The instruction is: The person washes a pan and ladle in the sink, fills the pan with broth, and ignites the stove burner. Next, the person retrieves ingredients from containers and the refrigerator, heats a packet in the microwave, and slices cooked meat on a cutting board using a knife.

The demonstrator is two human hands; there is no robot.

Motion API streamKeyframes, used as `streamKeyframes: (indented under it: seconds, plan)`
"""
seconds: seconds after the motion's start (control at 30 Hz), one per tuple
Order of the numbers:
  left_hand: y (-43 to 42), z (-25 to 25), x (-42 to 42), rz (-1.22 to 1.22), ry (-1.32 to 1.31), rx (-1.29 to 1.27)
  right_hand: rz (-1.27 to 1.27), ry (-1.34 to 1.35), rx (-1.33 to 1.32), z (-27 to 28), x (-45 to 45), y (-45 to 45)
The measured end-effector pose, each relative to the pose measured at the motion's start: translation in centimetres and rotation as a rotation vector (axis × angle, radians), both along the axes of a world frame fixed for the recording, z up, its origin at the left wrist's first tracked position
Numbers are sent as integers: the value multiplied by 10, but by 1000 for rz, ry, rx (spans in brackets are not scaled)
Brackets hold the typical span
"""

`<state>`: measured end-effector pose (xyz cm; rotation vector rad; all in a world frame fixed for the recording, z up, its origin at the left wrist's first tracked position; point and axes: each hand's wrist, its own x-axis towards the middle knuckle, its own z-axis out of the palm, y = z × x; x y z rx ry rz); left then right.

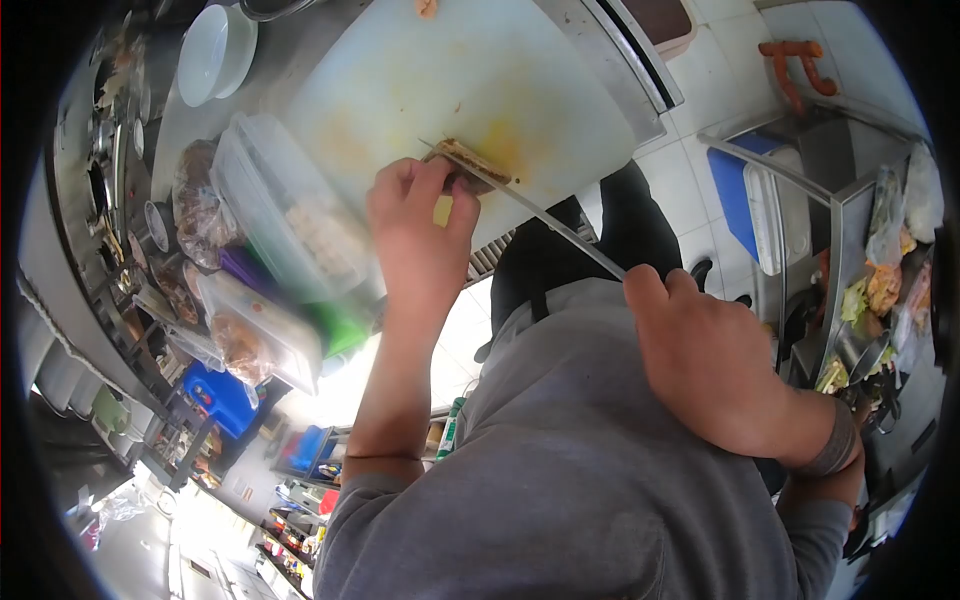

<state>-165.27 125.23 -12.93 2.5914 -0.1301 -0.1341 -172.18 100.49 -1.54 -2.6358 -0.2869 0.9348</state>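
A white cutting board (450, 60), stained yellow and orange, lies on the metal counter. Near its front edge is a small browned piece of food (478, 163), perhaps bread or meat; its exact kind is unclear. My left hand (425, 215) pinches the piece at its left end with bent fingers. In my right hand (705, 355) is the handle of a long, thin knife (572, 237), mostly hidden by the fingers. The blade slants up to the left and crosses the piece, its tip showing just beyond. A small pinkish scrap (427, 8) rests at the board's far edge.
Left of the board stand a clear plastic container (265, 180) with pale food, a bagged brown item (200, 195) and white bowls (215, 55). A metal rack (790, 175) with a blue-and-white container stands to the right. An orange-red pipe (790, 60) shows behind it.
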Motion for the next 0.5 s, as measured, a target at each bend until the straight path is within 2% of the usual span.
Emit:
streamKeyframes:
  seconds: [0.07, 0.5]
  plan:
    - [0, 0, 1, -3, -1, 4, -42, 134, 43, 0, 4, -2]
    - [6, 0, 7, -45, 5, -2, -73, 197, 170, -21, 47, 17]
